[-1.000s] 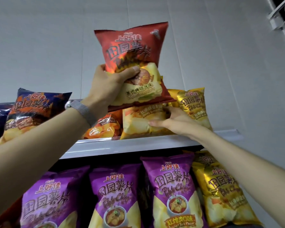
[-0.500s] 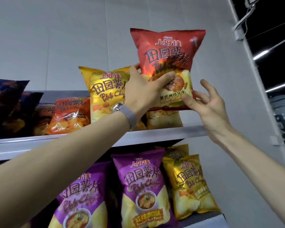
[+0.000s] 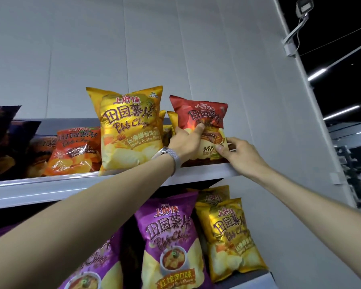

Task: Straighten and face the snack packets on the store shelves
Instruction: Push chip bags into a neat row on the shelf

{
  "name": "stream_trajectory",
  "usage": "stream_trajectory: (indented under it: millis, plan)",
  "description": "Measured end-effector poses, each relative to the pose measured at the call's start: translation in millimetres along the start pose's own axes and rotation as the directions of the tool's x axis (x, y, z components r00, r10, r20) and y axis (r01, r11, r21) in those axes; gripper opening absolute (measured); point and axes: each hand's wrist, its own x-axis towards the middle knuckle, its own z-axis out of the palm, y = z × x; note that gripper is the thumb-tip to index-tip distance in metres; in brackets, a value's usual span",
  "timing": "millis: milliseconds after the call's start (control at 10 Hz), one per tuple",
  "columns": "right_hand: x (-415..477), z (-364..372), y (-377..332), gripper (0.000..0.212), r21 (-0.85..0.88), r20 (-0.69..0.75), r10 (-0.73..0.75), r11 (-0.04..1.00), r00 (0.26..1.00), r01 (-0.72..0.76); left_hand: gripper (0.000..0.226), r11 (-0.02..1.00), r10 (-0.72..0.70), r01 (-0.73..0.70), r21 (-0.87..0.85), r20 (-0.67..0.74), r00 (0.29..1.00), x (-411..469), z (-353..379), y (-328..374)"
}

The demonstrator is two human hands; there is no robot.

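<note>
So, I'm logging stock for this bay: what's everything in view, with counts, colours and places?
red packet: one, upright, top shelf's right end, held
tall yellow packet: one, upright, top shelf middle
orange packet: one, leaning, left of it
dark packets: at least two, top shelf far left
purple packets: two or more, lower shelf
gold packets: two, lower shelf right
top shelf: one, white
camera: one, upper right
wristband: grey, left wrist
left hand: gripping the red packet's front
right hand: on its lower right corner
</note>
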Motion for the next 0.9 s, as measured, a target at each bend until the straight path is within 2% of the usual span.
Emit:
stream_trajectory:
  millis: [100,300,600,700,800,900]
  plan:
    - [-3.9,-0.8,-1.7,0.045,-0.01,-0.007,-0.01,1.0,1.0,0.01,0.087,0.999,-0.034,0.034,0.031,0.026,0.999,3.0,-6.0,1.5]
    - [-4.2,-4.5,-3.3,0.051,-0.061,-0.019,0.002,0.998,1.0,-0.004,0.061,0.994,-0.002,-0.012,0.111,0.124,0.992,0.0,-13.1,2.7]
    - [-11.9,-6.9,-7.4,0.054,-0.196,0.065,0.023,0.98,0.998,-0.01,0.055,0.991,-0.038,0.019,0.13,0.141,0.989,-1.7,-21.0,-2.7]
    - [-19.2,-7.6,-14.3,0.054,-0.281,0.079,0.025,0.96,0.997,-0.002,0.047,0.972,-0.009,-0.017,0.233,0.11,0.994,-13.7,-26.5,2.7]
    - [-26.9,-8.7,-17.6,0.052,-0.327,0.074,0.027,0.945,0.997,-0.001,0.045,0.93,0.043,-0.078,0.359,0.104,0.994,-28.6,-34.0,5.7]
    - [-39.8,-10.2,-24.1,0.056,-0.378,0.045,-0.002,0.926,0.999,0.019,0.066,0.881,0.13,-0.189,0.435,0.161,0.978,-58.9,-38.0,-0.7]
